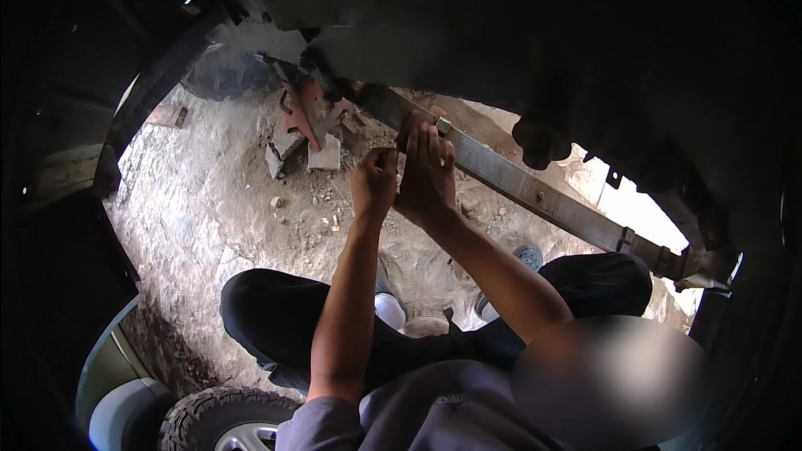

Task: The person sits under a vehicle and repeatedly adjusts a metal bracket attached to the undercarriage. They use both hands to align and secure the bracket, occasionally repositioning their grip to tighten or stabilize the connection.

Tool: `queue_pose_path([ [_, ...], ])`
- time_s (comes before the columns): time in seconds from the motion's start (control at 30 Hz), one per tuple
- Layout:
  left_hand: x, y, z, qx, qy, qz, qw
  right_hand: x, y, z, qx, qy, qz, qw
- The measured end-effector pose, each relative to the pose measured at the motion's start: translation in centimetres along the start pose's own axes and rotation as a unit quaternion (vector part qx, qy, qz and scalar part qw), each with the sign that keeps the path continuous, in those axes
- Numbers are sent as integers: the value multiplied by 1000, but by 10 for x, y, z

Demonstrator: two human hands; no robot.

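Action at twelve o'clock, on the bar (pixel 501 174)!
I see the right hand (pixel 427 179), fingers nearly straight, over a brown piece (pixel 408 127) there; left hand (pixel 375 182) curled just beside, at its nine. Anything gripped? I can't tell.

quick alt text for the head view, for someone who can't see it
The person's right hand is at a slanting grey metal bar, the left hand close beside it. Rough ground lies below, with a red metal piece near a grey block; a tyre shows at lower left.
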State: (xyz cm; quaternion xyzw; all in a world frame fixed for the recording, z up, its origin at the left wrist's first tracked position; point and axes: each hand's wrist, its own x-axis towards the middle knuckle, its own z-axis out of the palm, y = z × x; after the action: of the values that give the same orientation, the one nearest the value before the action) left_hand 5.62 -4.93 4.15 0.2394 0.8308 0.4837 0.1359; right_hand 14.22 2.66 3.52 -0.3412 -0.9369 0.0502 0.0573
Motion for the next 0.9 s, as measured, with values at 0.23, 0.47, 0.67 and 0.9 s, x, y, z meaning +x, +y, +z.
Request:
queue_pose_path([
  [0.23, 3, 1, 3, -10, -16, -8, 1000, 9, 4, 9, -39, 17, 16, 999],
  [0.47, 14, -10, 4, -22, 1, 10, 1000, 29, 24, 4, -18, 52, -11, 998],
  [0.67, 8, -8, -2, -13, -9, -19, 1000, -6, 3, -1, -73, -4, -58, 996],
  [0.9, -4, -6, 4, 4, 7, 23, 1000, -2, 2, 4, -90, 1, -30, 995],
])
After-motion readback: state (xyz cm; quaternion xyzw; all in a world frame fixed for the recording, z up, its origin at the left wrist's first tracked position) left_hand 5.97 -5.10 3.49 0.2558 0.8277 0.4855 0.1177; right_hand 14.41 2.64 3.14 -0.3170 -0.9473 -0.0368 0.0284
